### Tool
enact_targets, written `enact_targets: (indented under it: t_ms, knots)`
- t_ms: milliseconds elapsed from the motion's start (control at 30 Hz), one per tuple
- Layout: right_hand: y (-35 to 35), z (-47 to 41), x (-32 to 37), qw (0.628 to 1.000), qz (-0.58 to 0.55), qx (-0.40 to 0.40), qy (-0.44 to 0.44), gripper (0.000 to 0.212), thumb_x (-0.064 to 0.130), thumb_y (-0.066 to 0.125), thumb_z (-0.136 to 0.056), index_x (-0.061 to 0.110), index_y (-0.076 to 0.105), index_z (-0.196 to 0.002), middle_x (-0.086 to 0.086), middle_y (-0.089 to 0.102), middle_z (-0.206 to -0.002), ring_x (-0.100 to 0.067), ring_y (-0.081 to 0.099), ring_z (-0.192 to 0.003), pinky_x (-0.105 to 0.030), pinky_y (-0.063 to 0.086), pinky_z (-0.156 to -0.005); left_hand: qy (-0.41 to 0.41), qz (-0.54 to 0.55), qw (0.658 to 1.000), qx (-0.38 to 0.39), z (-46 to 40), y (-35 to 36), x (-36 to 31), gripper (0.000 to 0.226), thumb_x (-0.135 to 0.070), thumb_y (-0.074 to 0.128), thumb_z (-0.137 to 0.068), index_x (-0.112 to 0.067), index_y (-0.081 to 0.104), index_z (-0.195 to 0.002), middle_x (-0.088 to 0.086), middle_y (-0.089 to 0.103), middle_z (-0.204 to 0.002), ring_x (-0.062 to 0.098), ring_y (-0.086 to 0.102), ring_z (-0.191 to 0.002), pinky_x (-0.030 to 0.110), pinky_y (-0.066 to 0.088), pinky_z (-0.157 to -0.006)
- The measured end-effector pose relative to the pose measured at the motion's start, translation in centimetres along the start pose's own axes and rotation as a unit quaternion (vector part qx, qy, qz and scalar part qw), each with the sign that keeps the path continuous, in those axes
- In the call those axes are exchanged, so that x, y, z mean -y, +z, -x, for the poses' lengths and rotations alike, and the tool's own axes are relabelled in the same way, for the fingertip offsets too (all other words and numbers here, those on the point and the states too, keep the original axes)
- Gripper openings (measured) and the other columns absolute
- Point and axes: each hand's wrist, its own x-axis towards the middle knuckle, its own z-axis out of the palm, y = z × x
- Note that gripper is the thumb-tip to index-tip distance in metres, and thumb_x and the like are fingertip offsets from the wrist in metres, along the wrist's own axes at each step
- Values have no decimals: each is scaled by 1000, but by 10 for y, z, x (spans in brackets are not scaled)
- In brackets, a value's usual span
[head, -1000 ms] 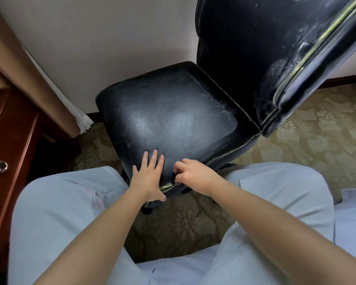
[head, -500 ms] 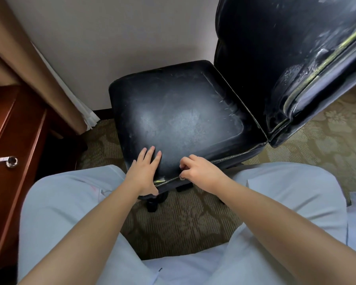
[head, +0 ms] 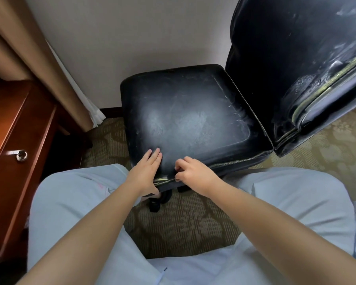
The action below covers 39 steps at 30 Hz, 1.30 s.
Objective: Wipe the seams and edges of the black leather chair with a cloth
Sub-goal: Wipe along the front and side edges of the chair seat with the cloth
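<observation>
The black leather chair's worn seat [head: 185, 120] lies straight ahead, and its tall backrest [head: 292, 58] stands at the right. A pale, frayed seam [head: 164, 179] runs along the seat's near edge. My left hand [head: 145, 173] rests flat on the seat's near left part with its fingers straight and its thumb down at the edge. My right hand [head: 193, 174] is beside it with its fingers curled, pinching the seam at the near edge. No cloth is visible in either hand.
A reddish wooden cabinet [head: 12, 153] with a metal knob [head: 21, 155] stands at the left, with a tan curtain [head: 29, 58] behind it. My knees in light blue trousers [head: 70, 202] flank the patterned carpet [head: 179, 223]. The chair's dark caster [head: 158, 200] sits below the seat edge.
The chair has shifted right and slightly away in the view. Both hands stay at the seat's near edge, the right one still pinching the seam.
</observation>
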Motion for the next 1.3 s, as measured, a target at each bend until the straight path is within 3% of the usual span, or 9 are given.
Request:
enact_targets:
  t_ms: [100, 300, 433, 633, 733, 900, 1133, 1300]
  knots:
    - [10, -15, 19, 1000, -16, 9, -2, 19, 10, 84, -60, 12, 74, -76, -8, 60, -90, -26, 57, -80, -38, 53, -63, -1, 10, 1000, -16, 0, 3, 0, 119, -42, 77, -75, -16, -9, -152, -6, -18, -158, 17, -15, -145, 35, 21, -118]
    - [9, -4, 4, 1000, -19, -3, -9, 28, 11, 88, -54, 17, 76, -78, -5, 62, -90, -25, 58, -74, -29, 49, -58, -13, 2, 1000, -23, 6, 5, 4, 115, -51, 74, -74, -27, -8, -152, 4, -23, -157, 22, -14, -146, 37, 18, -118]
    - [6, 2, -3, 1000, -2, 2, 9, 26, 12, 90, -53, 17, 76, -75, -4, 61, -88, -23, 57, -71, -27, 48, -55, -42, 39, 998, -21, 5, 9, 1, 115, -49, 76, -74, -34, -8, -151, 7, -23, -157, 24, -15, -146, 40, 24, -117]
    - [18, -22, 22, 999, -31, 9, -18, 21, 13, 86, -59, 14, 74, -77, -7, 61, -90, -25, 57, -77, -37, 54, -60, -43, 61, 996, -46, 8, 13, -3, 116, -53, 74, -74, -22, -6, -153, 2, -14, -160, 19, -10, -147, 36, 23, -117]
    - [16, -8, 10, 999, -28, 3, -27, 23, 12, 86, -60, 16, 75, -80, -5, 61, -90, -24, 57, -79, -34, 53, -60, -39, 70, 995, -52, 11, 13, -1, 119, -55, 73, -73, -13, -5, -152, -1, -10, -160, 15, -7, -147, 32, 19, -118]
    - [12, 6, -1, 1000, -5, 1, -23, 22, 12, 87, -59, 17, 74, -76, -3, 60, -87, -22, 57, -76, -35, 54, -60, -32, 61, 996, -58, 13, 19, -9, 117, -57, 71, -74, -14, -4, -153, -1, -10, -160, 16, -7, -147, 32, 20, -117]
    - [22, 0, 13, 999, -27, 9, -41, 19, 11, 82, -68, 14, 73, -85, -3, 64, -93, -23, 60, -84, -40, 56, -74, -17, 52, 997, -48, 17, 21, -10, 120, -55, 73, -74, -16, -9, -152, -4, -16, -159, 12, -13, -146, 30, 22, -116]
    - [10, 25, -8, 1000, -11, 10, -22, 21, 10, 86, -62, 16, 75, -79, -3, 62, -90, -24, 60, -78, -36, 56, -68, -18, 61, 997, -45, 18, 20, -11, 121, -53, 75, -73, -15, -8, -152, -3, -16, -159, 13, -12, -146, 30, 19, -117]
